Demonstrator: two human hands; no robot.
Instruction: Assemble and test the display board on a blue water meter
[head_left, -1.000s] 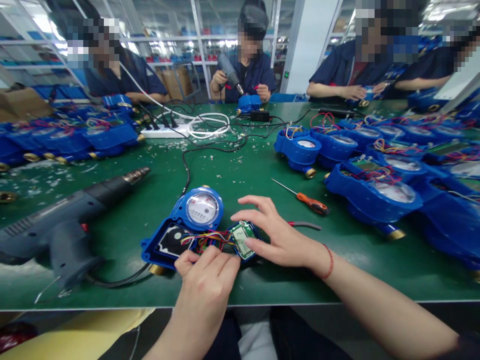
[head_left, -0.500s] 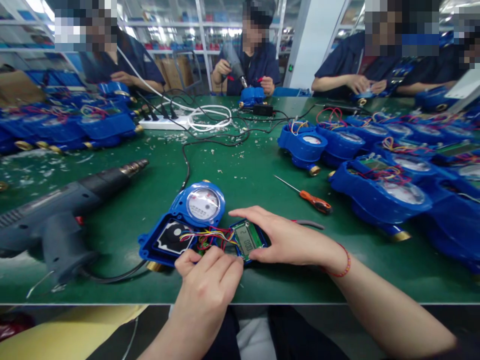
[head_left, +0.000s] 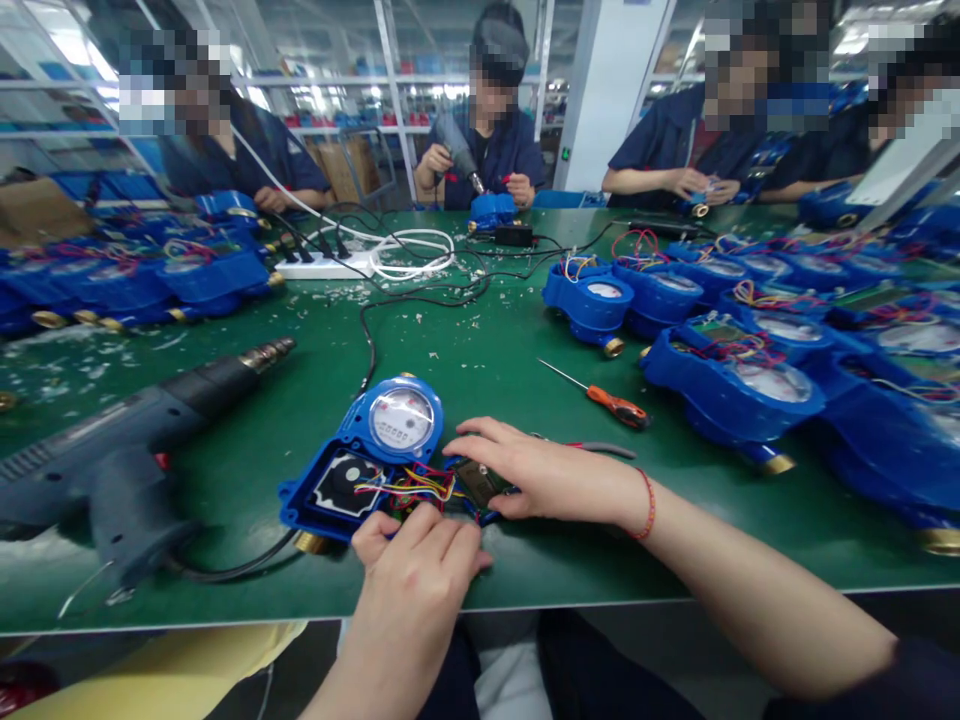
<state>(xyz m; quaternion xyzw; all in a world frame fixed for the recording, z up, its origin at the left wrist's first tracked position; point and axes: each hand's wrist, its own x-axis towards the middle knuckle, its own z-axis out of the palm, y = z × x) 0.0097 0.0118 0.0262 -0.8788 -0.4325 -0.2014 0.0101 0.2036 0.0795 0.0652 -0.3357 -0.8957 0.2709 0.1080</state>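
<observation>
An open blue water meter (head_left: 375, 455) lies on the green table near its front edge, its round dial up and coloured wires (head_left: 409, 485) spilling from the case. My right hand (head_left: 540, 475) pinches a small circuit board with a display (head_left: 480, 482), tilted on edge at the meter's right end. My left hand (head_left: 416, 560) is curled at the meter's near side, fingertips on the wires and case.
A dark heat gun (head_left: 127, 450) lies at the left with its cord running under the meter. An orange-handled screwdriver (head_left: 600, 397) lies to the right. Several blue meters (head_left: 735, 385) crowd both sides. Other people work across the table by a white power strip (head_left: 326, 267).
The display board faced up half a second ago; now my right hand has tipped it on edge and moved left over it. My left hand stays at the wires.
</observation>
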